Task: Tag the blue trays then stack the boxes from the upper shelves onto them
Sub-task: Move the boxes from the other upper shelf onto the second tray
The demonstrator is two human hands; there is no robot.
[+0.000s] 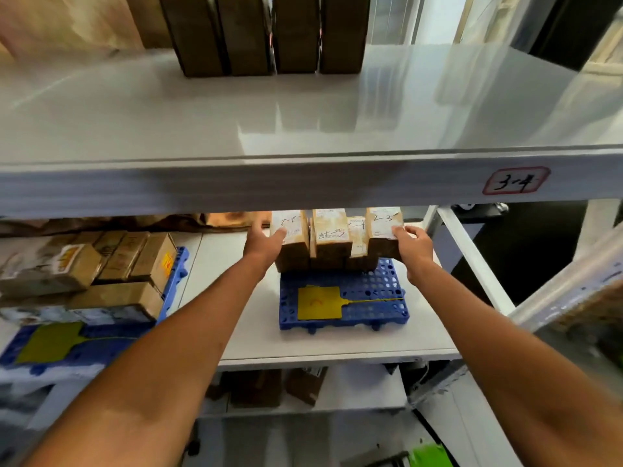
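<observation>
- White metal shelving fills the view; the upper shelf (303,129) sits above both hands and carries a red-bordered label (515,180) on its front edge, up and to the right of the right hand.
- Four dark brown boxes (263,32) stand side by side at the back of the upper shelf, touching one another.
- Lower shelf (337,342): a blue tray (371,284) lies below and between the two hands, with a yellow tag (318,303) flat on its near half.
- A row of four taped cardboard boxes (330,241) stands upright on the far half of that tray, packed together, handwritten white labels on top.
- Left hand (266,242) grips the outer side of the leftmost box, thumb over its top edge.
- Right hand (413,246) grips the outer side of the rightmost box, fingers curled on its top corner. That box sits higher than its neighbours; I cannot tell whether it touches the tray.
- Hands are apart, clamping the row from its two ends.
- Well to the left of the left hand, a second blue tray (101,345) holds stacked boxes (118,264) and another yellow tag (50,342).
</observation>
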